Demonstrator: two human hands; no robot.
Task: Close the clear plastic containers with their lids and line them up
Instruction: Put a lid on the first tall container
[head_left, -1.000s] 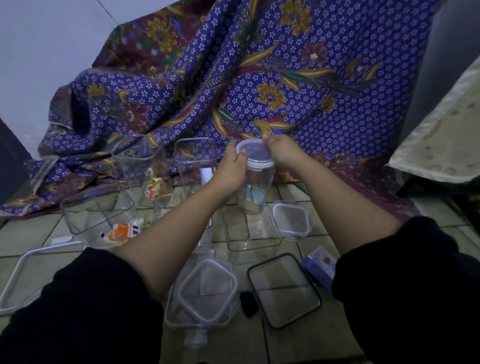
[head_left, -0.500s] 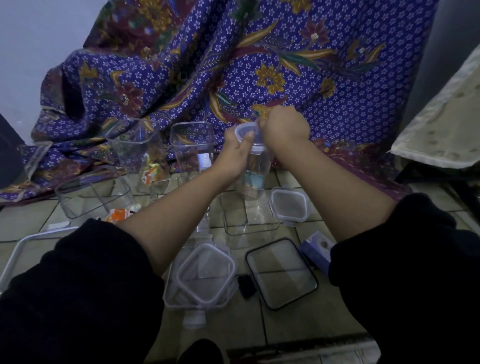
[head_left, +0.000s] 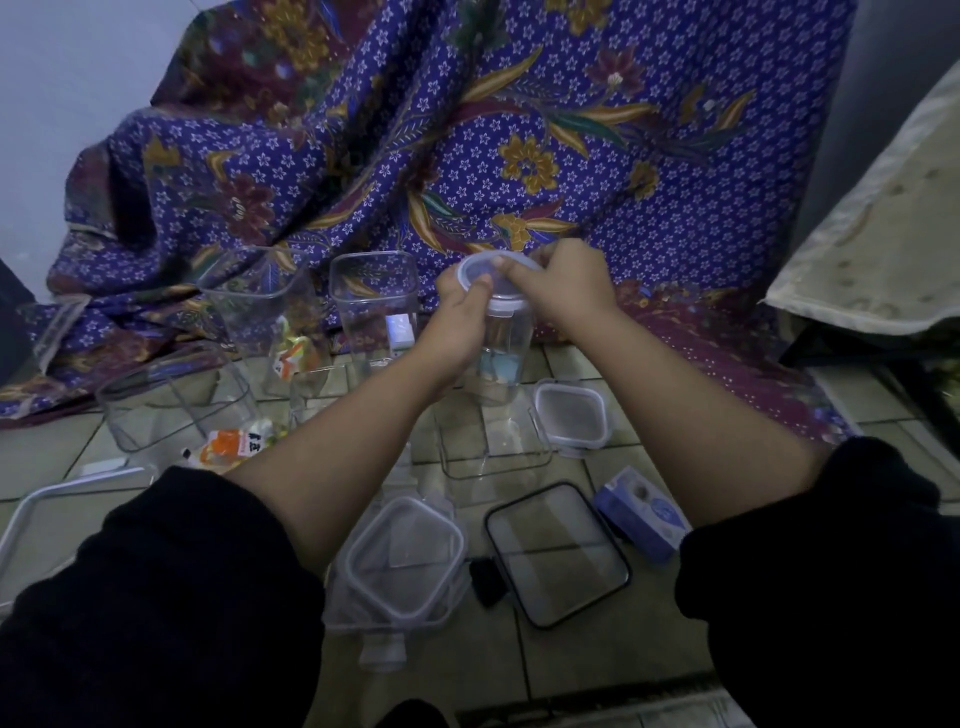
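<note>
A tall clear round container (head_left: 503, 358) is held above the tiled floor, with a round lid (head_left: 480, 274) sitting tilted on its mouth. My left hand (head_left: 460, 322) wraps the container's upper body, thumb on the lid's edge. My right hand (head_left: 563, 286) presses the lid from the right with thumb and fingers. Two tall square containers (head_left: 374, 301) (head_left: 260, 306) stand open behind, and a wide one (head_left: 166, 405) lies at the left. Loose lids lie in front: a small square lid (head_left: 571, 415), a black-rimmed lid (head_left: 558, 553), a clear clip lid (head_left: 405, 558).
Purple patterned cloth (head_left: 467, 156) drapes behind the containers. A low clear container (head_left: 493, 447) sits under my arms. A blue box (head_left: 641, 512) lies at the right, an orange packet (head_left: 234, 444) at the left, and a large white-rimmed lid (head_left: 47, 514) at the far left.
The view has shifted slightly. My right hand went over the lid half a second ago and now rests at its right edge; the lid sits tilted on the container.
</note>
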